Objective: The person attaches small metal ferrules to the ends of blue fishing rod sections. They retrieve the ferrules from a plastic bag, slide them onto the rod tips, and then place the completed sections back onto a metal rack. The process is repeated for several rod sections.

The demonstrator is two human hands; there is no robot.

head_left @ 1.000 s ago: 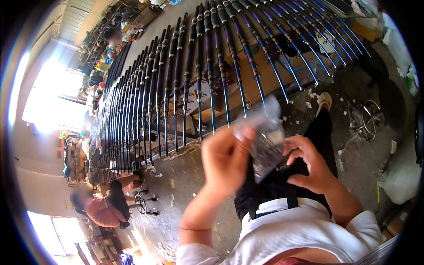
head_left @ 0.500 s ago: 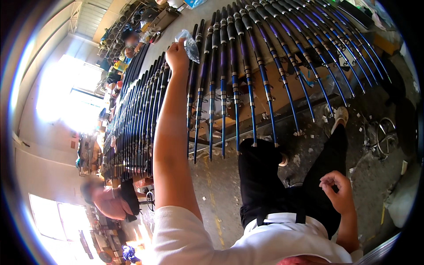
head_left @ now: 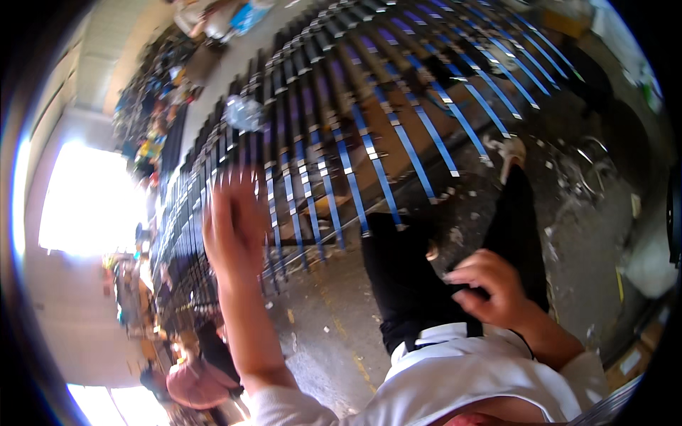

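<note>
A long row of fishing rods [head_left: 344, 153], black and purple at the handles and blue toward the tips, lies side by side across the table. On the rods near the far left rests a crumpled clear plastic bag [head_left: 244, 113]; its contents are too blurred to make out. My left hand [head_left: 238, 220] is over the nearer part of the rods, apart from the bag, its fingers smeared by motion. In front of my waist, over my dark trousers, hangs my right hand [head_left: 490, 287], loosely curled, thumb apart from the fingers, with nothing seen in it.
Another person [head_left: 202, 376] in a pink top is at the lower left. A blue-and-white package [head_left: 249, 15] lies at the table's far end. Scraps litter the concrete floor [head_left: 305, 355]. Cardboard boxes [head_left: 629, 362] stand at the lower right.
My left hand has let go of the plastic bag and come back toward me; the bag now lies on the rods. My right hand has moved left across my lap. The view has shifted.
</note>
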